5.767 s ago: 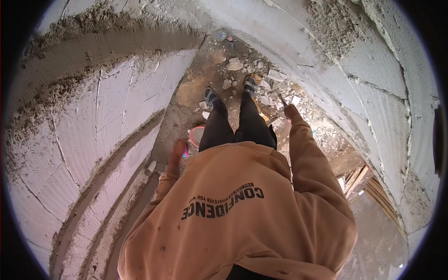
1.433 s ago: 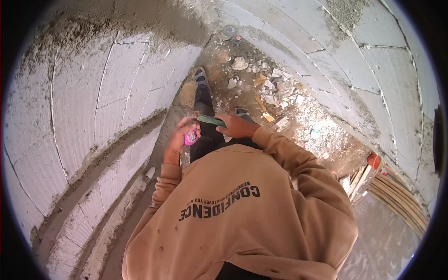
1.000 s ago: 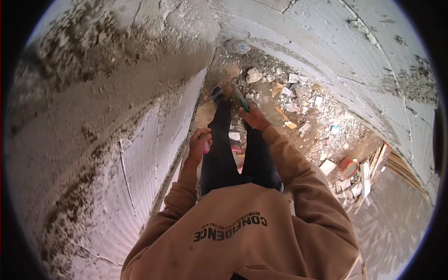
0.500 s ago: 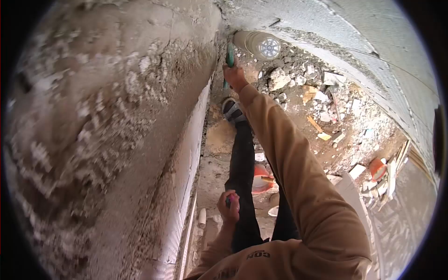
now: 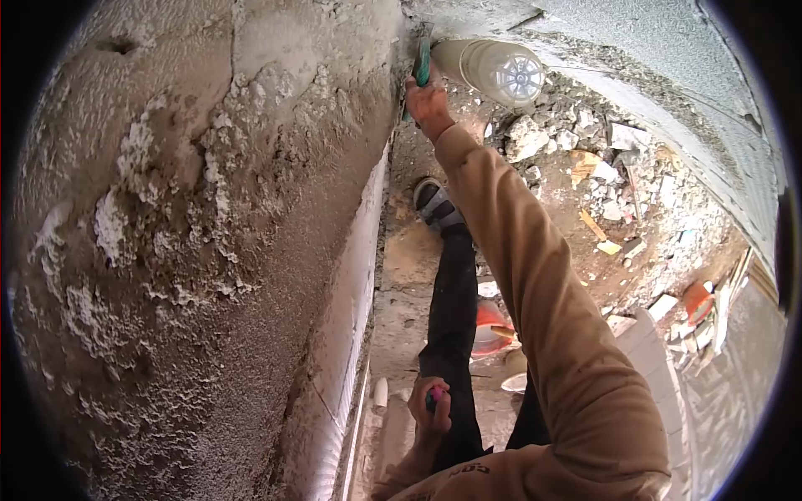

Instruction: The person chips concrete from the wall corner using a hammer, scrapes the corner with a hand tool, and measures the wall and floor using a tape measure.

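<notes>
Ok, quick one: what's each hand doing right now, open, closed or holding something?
Left hand: closed, holding a small pink object.
Right hand: closed, holding a green tool.

Far centre: one ribbed translucent container (image 5: pixel 516 75), round patterned end facing right, positioned beside the right-hand wall (image 5: pixel 668 50). Immediately nearer: one large pale rubble chunk (image 5: pixel 526 139), adjoined by smaller fragments. Right of centre: loose debris (image 5: pixel 614 204) spread across the floor, including one narrow yellowish strip (image 5: pixel 592 225) and, just beside its near end, one yellow piece (image 5: pixel 609 247). Near centre: one red-orange bucket (image 5: pixel 485 316). Far right of the debris: one orange vessel (image 5: pixel 698 302), located beside long boards (image 5: pixel 730 302). Near left: one pale cylindrical object (image 5: pixel 381 392).
</notes>
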The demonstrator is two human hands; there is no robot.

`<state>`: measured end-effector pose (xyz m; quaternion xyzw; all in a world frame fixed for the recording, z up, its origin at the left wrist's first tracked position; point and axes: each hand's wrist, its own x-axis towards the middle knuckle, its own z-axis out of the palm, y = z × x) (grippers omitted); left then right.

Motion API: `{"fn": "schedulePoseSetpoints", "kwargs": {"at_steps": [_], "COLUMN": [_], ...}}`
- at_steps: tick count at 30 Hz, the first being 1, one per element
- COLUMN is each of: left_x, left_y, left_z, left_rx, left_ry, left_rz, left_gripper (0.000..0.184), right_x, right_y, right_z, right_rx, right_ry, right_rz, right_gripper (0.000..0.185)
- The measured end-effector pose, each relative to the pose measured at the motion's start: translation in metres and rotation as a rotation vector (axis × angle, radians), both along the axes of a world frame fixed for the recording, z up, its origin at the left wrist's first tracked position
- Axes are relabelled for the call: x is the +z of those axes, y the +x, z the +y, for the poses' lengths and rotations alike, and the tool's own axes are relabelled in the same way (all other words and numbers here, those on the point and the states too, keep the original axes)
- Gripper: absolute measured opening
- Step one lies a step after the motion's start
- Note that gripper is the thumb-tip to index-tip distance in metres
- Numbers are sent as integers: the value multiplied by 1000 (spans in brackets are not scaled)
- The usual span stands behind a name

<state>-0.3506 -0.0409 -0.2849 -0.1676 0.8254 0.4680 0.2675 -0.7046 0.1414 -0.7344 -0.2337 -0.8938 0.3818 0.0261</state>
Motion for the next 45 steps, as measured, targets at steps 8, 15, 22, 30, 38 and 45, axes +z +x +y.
{"fn": "schedulePoseSetpoints", "kwargs": {"at_steps": [8,15,22,30,38,45], "left_x": [-3,-2,-2,-1,-5,-6], "left_y": [0,0,3,-2,-9,-12], "left_z": [-6,-9,-12,-15,-16,-21], "left_rx": [-16,-18,13,-7,-33,-67], "left_ry": [18,20,44,43,35,20], "left_rz": [1,-35,-54,-38,-7,-2], "left_gripper": [27,26,24,25,27,26], "right_x": [27,-13,-17,29,71,62], "right_y": [-12,-13,-25,-15,-22,-23], "right_z": [7,13,19,24,39,24], "right_rx": [176,101,-190,-107,-231,-230], "right_ry": [514,500,-209,-96,-677,-430], "right_rz": [-102,22,317,-246,-386,-422], "right_gripper": [11,23,42,38,49,45]}}
